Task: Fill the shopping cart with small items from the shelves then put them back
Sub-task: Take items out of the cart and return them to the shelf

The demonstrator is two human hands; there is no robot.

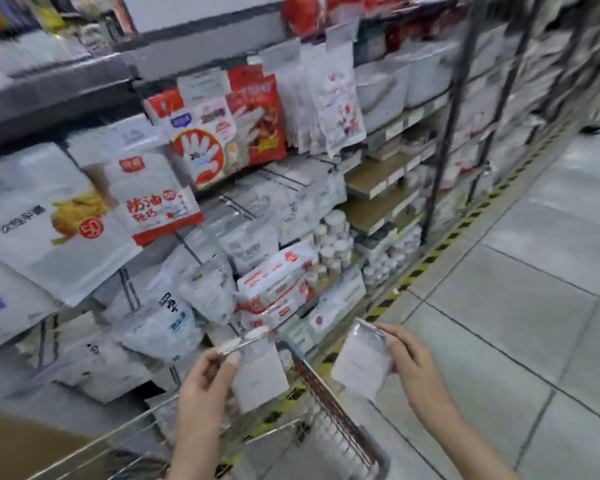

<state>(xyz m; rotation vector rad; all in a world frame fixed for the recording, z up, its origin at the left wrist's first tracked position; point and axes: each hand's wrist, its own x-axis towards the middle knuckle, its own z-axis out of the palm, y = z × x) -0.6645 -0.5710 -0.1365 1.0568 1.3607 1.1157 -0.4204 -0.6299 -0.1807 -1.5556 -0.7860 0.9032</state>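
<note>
Left hand: your left hand (201,379) pinches a clear packet with a white card (257,372) by its top edge, thumb and fingers (234,360) closed on the sealed strip; the packet hangs below them.
Right hand: your right hand (413,362) grips a silvery packet (359,358) along its right edge, fingers curled behind it and thumb across the top corner.
Position of packets: both are held in the air above the front end of the shopping cart (340,427), apart from each other, the left one over the basket, the right one just past its right rim.
Cart contents: blurred pale packets show through the wire on the left side; you cannot tell how many.
Shelves: the shelves (378,178) to your left carry hanging bags of disposable gloves (205,143), white packs and small white jars (333,237).
Floor: grey tiled floor (534,271), with a yellow-and-black stripe along the shelf base.
</note>
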